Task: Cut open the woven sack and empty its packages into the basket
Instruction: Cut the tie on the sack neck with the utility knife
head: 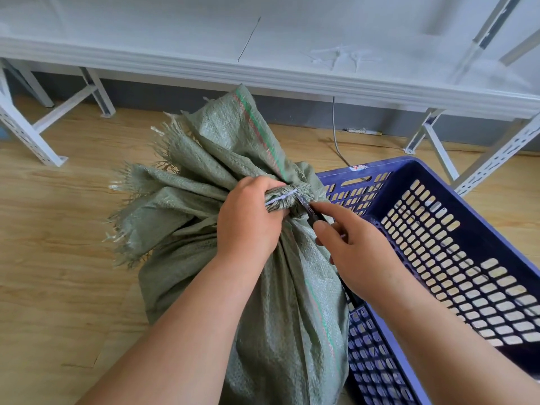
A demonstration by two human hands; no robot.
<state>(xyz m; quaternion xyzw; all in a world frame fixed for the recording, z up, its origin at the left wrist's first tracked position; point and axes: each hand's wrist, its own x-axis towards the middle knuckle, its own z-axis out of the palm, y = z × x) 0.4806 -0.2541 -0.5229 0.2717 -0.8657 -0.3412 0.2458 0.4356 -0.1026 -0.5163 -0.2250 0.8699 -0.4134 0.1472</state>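
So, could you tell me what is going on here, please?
A person is opening a green woven sack on the floor. The left hand grips its bunched neck just beside the white zip tie, while the right hand holds a dark cutting tool against it. The tie looks uncut. The blue basket beside it holds nothing visible.

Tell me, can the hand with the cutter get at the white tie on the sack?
Probably yes. The right hand already has the cutter tip against the white tie, and the left hand grips the sack neck beside it, leaving the tie showing.
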